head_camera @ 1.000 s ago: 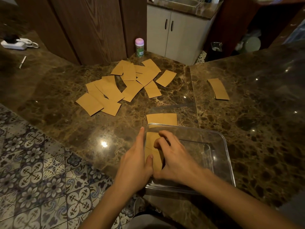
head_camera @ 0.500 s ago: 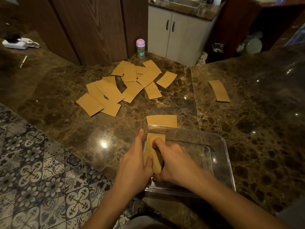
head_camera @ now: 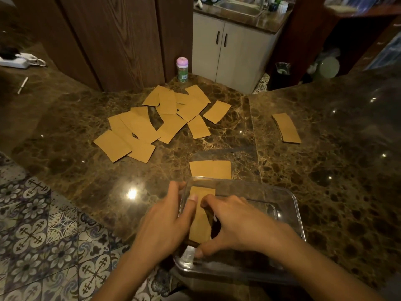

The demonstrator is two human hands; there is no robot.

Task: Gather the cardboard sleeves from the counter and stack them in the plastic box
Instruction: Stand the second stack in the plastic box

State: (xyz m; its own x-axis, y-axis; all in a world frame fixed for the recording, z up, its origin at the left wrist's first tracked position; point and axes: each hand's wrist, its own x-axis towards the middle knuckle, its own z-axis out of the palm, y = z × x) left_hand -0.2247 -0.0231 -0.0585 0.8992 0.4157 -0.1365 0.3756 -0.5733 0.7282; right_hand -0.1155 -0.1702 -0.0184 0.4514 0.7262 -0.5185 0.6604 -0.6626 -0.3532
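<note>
The stack of tan cardboard sleeves [head_camera: 200,222] between the two thumbs is half covered. The right hand [head_camera: 236,222] curls over its right side, so I cannot count the layers. The left hand [head_camera: 165,227] hides its outer fingers behind its own back, and I cannot tell their hold. Just beyond the fingertips, one flat tan sleeve [head_camera: 210,169] loses its near edge behind the rim of the clear plastic box [head_camera: 297,213]. Both forearms run off the bottom edge. Far beyond the fingers, the label on the pink-capped green bottle [head_camera: 182,69] is too small to read
</note>
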